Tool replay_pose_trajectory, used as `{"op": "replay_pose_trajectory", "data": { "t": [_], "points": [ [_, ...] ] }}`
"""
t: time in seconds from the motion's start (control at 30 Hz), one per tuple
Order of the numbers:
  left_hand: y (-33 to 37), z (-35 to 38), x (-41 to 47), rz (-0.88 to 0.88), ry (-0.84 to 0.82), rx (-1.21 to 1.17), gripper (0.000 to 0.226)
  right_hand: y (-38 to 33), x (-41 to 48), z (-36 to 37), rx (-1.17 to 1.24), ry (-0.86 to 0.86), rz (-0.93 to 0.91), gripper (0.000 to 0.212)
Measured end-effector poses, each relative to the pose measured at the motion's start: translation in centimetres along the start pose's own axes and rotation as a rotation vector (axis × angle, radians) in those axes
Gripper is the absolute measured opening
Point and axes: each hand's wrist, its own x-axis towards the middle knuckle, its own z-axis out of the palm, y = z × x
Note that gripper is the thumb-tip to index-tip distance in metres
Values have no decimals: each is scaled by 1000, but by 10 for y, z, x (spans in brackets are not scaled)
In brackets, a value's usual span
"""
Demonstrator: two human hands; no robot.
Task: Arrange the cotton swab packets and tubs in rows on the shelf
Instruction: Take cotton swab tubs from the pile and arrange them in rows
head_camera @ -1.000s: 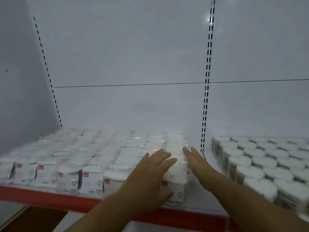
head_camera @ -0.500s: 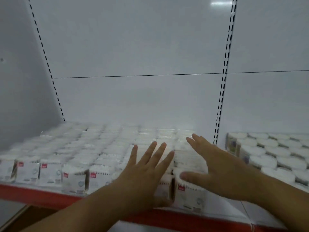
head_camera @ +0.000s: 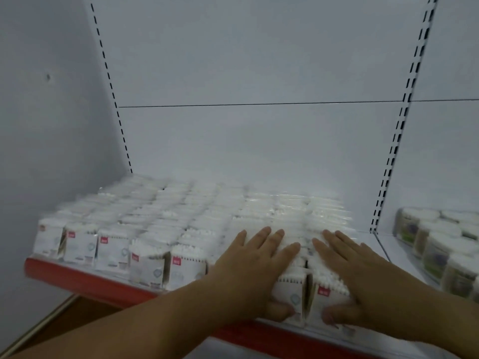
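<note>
Head view: left hand (head_camera: 248, 275), right hand (head_camera: 363, 278), fingers (head_camera: 264, 237) straight, pressing two front packets (head_camera: 290, 290).

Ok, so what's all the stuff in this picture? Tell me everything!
shelf: one, white with a red front edge, under everything
slotted uprights: two, white with dark slots, on the back wall
cotton swab packets: many, too blurred to count, white with small red labels, in rows across the left bay
tubs: several, clear with white tops, right bay, partly cut off
left hand: one, fingers flat on the front packets, thumb on a packet's front
right hand: one, beside it, fingers flat on the rightmost row, thumb in front
</note>
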Motion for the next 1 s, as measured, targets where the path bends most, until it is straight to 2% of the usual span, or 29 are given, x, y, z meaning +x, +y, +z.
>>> {"op": "replay_pose_trajectory", "data": {
  "t": [0.17,0.27,0.33,0.43,0.53,0.63,0.73,0.9,1.0],
  "points": [
    [1,-4,5,17,3,-6,101,-1,0,-6,-47,-55,49,115],
    [0,-17,-2,100,107,57,109,0,-2,-11,-73,-62,92,119],
    [-10,-23,-21,168,251,44,106,-8,-5,-18,-27,15,125,118],
    [-56,-24,-64,126,334,-12,96,-43,-1,-27,115,290,198,102],
    [-122,-17,-106,-27,239,68,89,-120,20,-36,89,442,192,88],
    [-164,-5,-133,-176,78,161,90,-202,54,-31,34,418,75,82],
    [-175,4,-136,-246,-58,130,91,-246,92,-33,-40,410,92,82],
    [-190,5,-147,-211,33,17,100,-252,120,-33,-41,341,184,81],
    [-224,6,-166,-297,51,59,96,-249,122,-31,-33,324,165,80]
  ]
}}
